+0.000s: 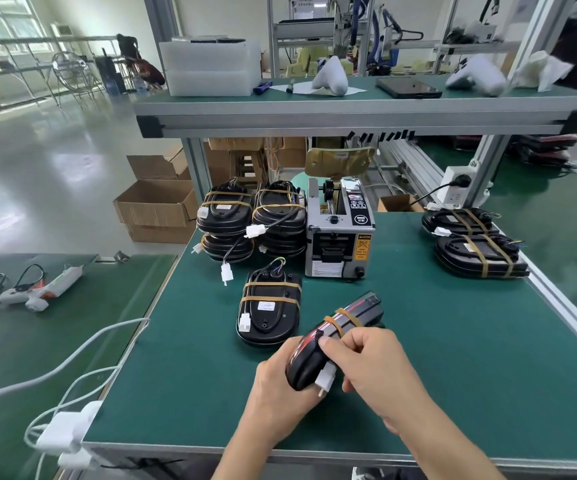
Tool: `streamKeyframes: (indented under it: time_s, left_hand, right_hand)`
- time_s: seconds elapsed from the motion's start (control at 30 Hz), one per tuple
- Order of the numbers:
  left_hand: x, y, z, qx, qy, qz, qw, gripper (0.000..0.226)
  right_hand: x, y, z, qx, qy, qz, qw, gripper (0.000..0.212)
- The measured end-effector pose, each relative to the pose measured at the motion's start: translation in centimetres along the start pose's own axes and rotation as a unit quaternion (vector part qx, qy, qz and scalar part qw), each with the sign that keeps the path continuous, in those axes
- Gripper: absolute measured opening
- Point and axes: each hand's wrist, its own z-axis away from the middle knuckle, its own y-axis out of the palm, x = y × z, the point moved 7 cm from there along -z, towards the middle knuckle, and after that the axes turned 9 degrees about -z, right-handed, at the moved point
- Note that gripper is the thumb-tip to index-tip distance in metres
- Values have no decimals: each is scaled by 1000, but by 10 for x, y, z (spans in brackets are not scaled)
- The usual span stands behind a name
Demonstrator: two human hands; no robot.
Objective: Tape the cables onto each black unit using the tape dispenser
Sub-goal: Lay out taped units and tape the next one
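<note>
Both forearms reach in from the near edge of the green surface (436, 358). The left hand (280, 386) cups the near end of a black unit (332, 337) from below, fingers wrapped under it, and the unit is tipped up on its edge, its far end pointing toward the tape dispenser (340, 233). The right hand (370, 365) comes over the top of the same unit with its fingers curled, thumb and forefinger pinched at the unit's upper edge, just above a white connector (326, 379) that pokes out between the two hands. Two tan tape strips (344, 318) cross the unit's middle.

Just to the left lies a taped unit (269, 311) flat on the surface, with two tan bands across it and a white plug on its left side. Behind that one, stacked units (250, 220) stand in two piles beside the dispenser, their cables and white plugs hanging down the front. The dispenser sits upright at the middle of the surface, well apart from the hands. Far to the right, near the surface's edge, two more units (477, 244) lie bound with tan tape.

On the lower table to the left rests a white glue gun (41, 289), and white cords (72, 368) trail across to chargers at the near corner.
</note>
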Motion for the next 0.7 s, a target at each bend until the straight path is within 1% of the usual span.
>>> streamKeyframes:
  time_s: [0.07, 0.17, 0.3, 0.43, 0.57, 0.7]
  left_hand:
    - [0, 0, 0, 0, -1, 2, 1000, 43]
    - [0, 0, 0, -3, -1, 3, 1000, 41]
    - [2, 2, 0, -4, -1, -1, 1000, 42]
    - [3, 2, -1, -8, 1, -9, 1000, 42]
    - [4, 1, 0, -7, 3, -14, 1000, 42]
    - [4, 2, 0, -7, -1, -10, 1000, 40]
  right_hand:
    - [-1, 1, 0, -10, 9, -15, 1000, 47]
    - [-5, 3, 1, -7, 42, -67, 997, 46]
    - [-6, 6, 3, -14, 52, -107, 993, 48]
    - [-12, 12, 10, -21, 66, -165, 984, 35]
    - [-10, 10, 18, -45, 29, -165, 985, 35]
    - [3, 2, 26, -70, -39, -107, 991, 20]
